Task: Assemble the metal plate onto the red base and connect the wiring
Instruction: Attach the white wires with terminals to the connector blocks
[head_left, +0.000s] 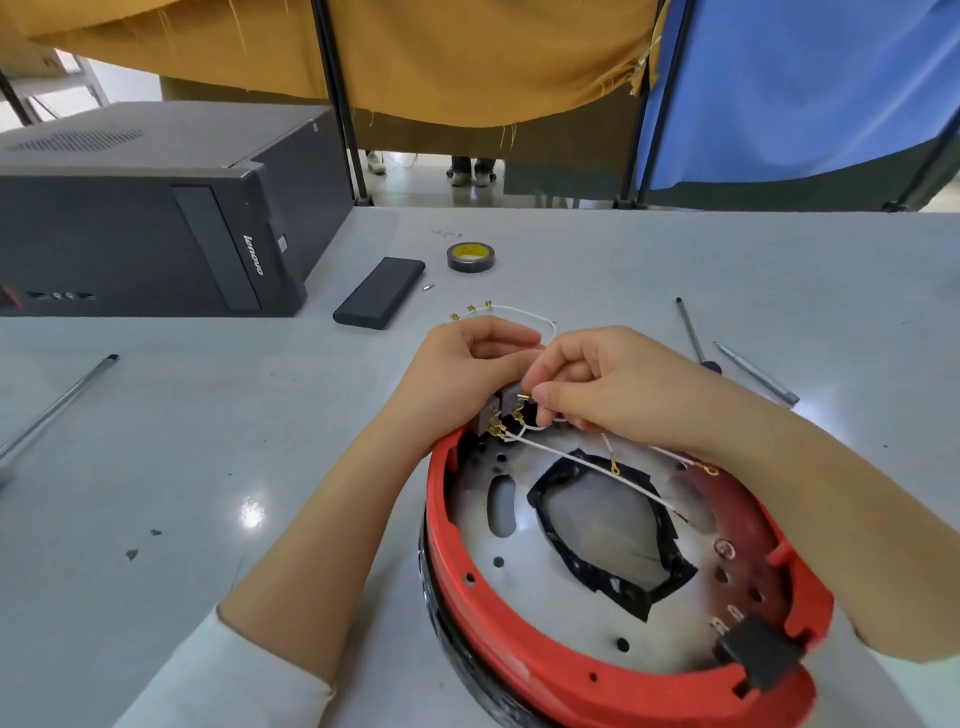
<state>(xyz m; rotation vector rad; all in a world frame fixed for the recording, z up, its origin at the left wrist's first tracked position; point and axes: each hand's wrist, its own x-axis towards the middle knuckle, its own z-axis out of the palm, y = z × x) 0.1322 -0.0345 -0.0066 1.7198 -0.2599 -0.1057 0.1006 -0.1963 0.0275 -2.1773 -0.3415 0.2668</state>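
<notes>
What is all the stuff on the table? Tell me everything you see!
red base: 1, red, near right
metal plate: 1, silver, inside base
switch block: 1, grey, base's far rim
white wires: several, over plate
loose wires: few, white, behind hands
tape roll: 1, black-yellow, far centre
flat case: 1, black, beside computer
computer: 1, black, far left
screwdrivers: 2, right
rod: 1, left
left hand: holds switch block
right hand: pinches wire terminal
</notes>
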